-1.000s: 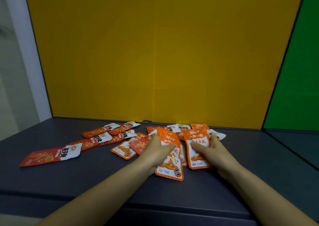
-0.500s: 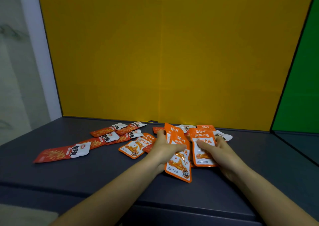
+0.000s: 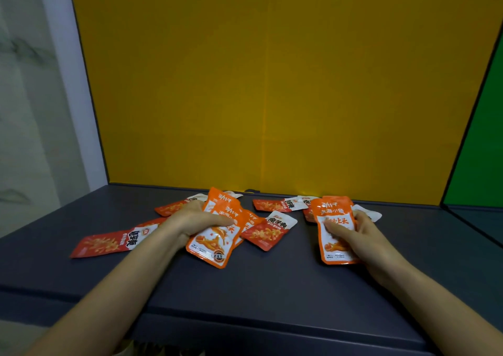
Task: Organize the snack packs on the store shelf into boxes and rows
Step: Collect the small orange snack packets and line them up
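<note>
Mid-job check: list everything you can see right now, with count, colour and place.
orange snack packs: a small stack, exact count unclear, orange and white, gripped in the left hand at shelf centre-left
orange snack pack: at least one, orange and white, held in the right hand at centre-right
red snack packs: about six showing, red with white ends, lying loose on the shelf behind and beside the hands
shelf: one, dark grey, across the lower frame
back panel: one, yellow, behind the shelf
side panel: one, green, far right
left hand: one, closed on the stack
right hand: one, closed on its pack
</note>
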`<state>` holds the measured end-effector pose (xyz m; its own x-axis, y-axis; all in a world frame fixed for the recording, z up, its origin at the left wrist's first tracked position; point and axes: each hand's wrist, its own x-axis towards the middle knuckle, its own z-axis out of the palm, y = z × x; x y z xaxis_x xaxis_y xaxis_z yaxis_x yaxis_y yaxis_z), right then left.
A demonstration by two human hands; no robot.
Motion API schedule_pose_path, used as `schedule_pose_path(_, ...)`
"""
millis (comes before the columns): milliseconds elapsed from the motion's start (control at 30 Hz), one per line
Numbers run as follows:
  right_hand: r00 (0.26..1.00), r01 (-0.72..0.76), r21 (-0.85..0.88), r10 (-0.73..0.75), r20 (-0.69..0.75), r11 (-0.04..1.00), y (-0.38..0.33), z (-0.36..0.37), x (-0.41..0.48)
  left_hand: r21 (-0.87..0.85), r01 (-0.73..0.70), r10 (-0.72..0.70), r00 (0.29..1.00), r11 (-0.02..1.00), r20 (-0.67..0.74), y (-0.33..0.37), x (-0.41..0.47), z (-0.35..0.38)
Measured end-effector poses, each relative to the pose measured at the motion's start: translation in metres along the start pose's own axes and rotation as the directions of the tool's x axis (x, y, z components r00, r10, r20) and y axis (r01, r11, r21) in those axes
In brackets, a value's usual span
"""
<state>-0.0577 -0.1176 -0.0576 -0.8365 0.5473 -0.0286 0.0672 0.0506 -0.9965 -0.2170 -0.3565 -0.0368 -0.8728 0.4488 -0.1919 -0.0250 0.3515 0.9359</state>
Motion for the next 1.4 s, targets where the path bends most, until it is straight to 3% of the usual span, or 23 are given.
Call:
schedule_pose_path(233,0.999,0.035,-0.060,-0.037,-0.021,0.998,0.002,0.002,-0.002,0.182,-0.037,0.032,0.999,0.983,0.027,0.005,0.007,0.013)
schedule_pose_path(433,0.999,0.039,-0.095,-0.041,-0.022,0.995,0.002,0.001,-0.003,0.169,-0.027,0.017,0.998,0.985,0.062,0.009,0.006,0.014)
schedule_pose_path(800,0.997,0.041,-0.100,-0.047,-0.055,0.994,0.001,-0.010,-0.011,-0.068,-0.070,0.074,0.995,0.995,0.062,0.007,0.003,0.000)
schedule_pose_path(967,0.988,0.049,-0.060,-0.057,-0.146,0.997,0.001,-0.047,-0.008,-0.231,-0.183,0.176,0.983,0.956,-0.051,0.024,-0.007,0.002)
schedule_pose_path(1100,0.982,0.072,-0.040,-0.078,-0.170,0.997,-0.002,-0.087,0.004,-0.265,-0.205,0.211,0.977,0.942,-0.004,0.048,-0.014,0.037)
schedule_pose_path(1267,0.991,0.051,-0.103,-0.063,-0.117,0.993,-0.007,-0.130,0.030,-0.318,-0.121,0.167,0.978,0.940,0.121,0.075,-0.002,0.124)
schedule_pose_path(1400,0.997,0.053,-0.160,-0.061,-0.046,0.986,-0.007,-0.155,0.048,-0.275,-0.077,0.109,0.989,0.958,0.103,0.090,0.029,0.181)
